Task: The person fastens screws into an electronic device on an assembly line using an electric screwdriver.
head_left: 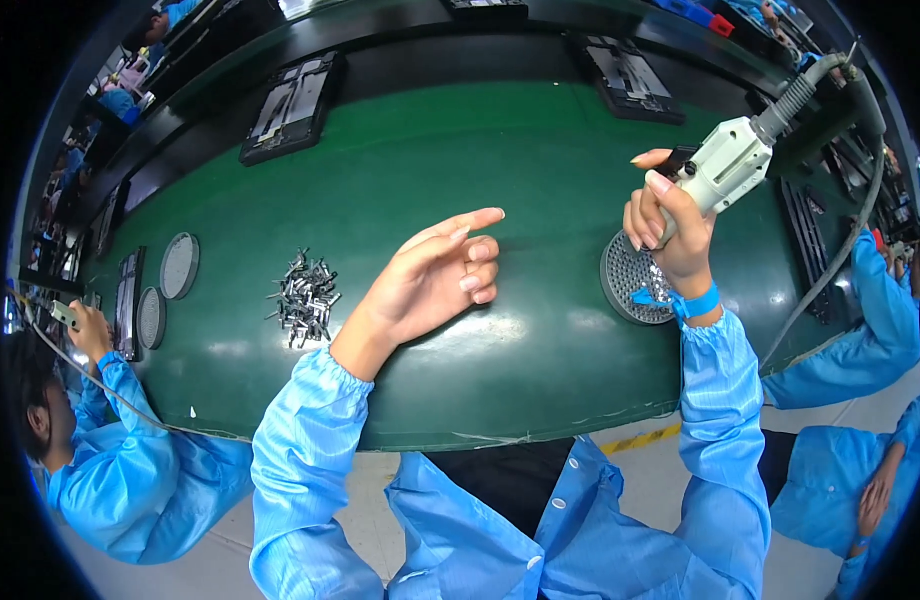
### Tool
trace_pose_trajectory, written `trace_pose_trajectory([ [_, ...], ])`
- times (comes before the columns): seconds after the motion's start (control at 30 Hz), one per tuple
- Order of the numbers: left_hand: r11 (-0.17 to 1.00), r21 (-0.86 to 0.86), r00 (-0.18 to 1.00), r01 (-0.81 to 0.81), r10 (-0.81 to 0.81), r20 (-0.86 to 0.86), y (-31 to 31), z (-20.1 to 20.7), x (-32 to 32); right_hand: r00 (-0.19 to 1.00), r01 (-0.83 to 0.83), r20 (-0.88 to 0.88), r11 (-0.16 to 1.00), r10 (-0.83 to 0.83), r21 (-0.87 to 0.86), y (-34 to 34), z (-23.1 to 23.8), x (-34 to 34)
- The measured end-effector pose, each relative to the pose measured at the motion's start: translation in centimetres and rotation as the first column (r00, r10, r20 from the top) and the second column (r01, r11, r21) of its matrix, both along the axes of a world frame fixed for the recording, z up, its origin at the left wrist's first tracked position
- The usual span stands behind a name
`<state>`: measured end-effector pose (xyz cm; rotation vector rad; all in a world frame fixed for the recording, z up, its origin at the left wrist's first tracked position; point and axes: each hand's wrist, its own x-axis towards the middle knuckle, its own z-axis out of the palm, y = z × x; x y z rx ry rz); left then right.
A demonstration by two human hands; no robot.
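Observation:
My right hand (682,225) is wrapped round a pale electric screwdriver (732,165), held above the table with its grey cable running up to the right. The screwdriver's tip is hidden. Below that wrist sits a round grey tray (620,280) full of small holes, with shiny small parts (660,283) at its right side, partly covered by a blue wrist strap (695,303). My left hand (425,272) hovers over the middle of the table, index finger stretched out, the others loosely bent and nothing held. To its left lies a loose pile of small silver and black metal pieces (305,298).
On the green table (460,160), dark frames with device parts stand at the far left (293,105) and far right (630,78). Two round trays (180,265) lie at left. Co-workers in blue sit on both sides; the left one's hand (90,330) holds a pale tool.

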<state>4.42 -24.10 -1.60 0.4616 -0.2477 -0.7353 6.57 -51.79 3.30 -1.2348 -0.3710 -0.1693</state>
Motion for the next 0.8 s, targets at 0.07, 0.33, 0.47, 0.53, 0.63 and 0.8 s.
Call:
trace_pose_trajectory([
  [0.07, 0.997, -0.050, 0.999, 0.053, -0.052, 0.004, 0.3, -0.1, 0.1, 1.000, 0.006, -0.006, 1.000, -0.006, 0.006, 0.3, 0.1, 0.0],
  [0.33, 0.995, 0.095, 0.993, -0.039, 0.028, 0.116, -0.4, 0.3, -0.1, 0.999, 0.020, -0.027, 0.999, -0.019, 0.035, -0.1, 0.5, -0.3],
  [0.47, 0.950, 0.230, 0.950, -0.212, 0.146, 0.276, -1.0, 0.2, 0.3, 0.999, 0.036, -0.028, 0.999, -0.036, -0.032, -0.1, 0.3, -0.3],
  [0.53, 0.895, 0.341, 0.937, -0.286, 0.188, 0.293, -2.0, 1.5, 1.4, 0.999, 0.040, -0.028, 0.996, -0.042, -0.075, 0.3, 0.5, -0.5],
  [0.63, 0.701, 0.598, 0.853, -0.388, 0.028, 0.521, -6.9, 4.9, 5.7, 0.997, 0.049, -0.060, 0.997, -0.053, -0.060, -1.2, 0.5, -1.0],
  [0.8, 0.271, 0.582, 0.618, -0.767, 0.064, 0.784, -12.5, 1.6, 19.9, 0.996, 0.013, -0.090, 0.999, -0.017, -0.047, -1.5, 0.7, -1.0],
])
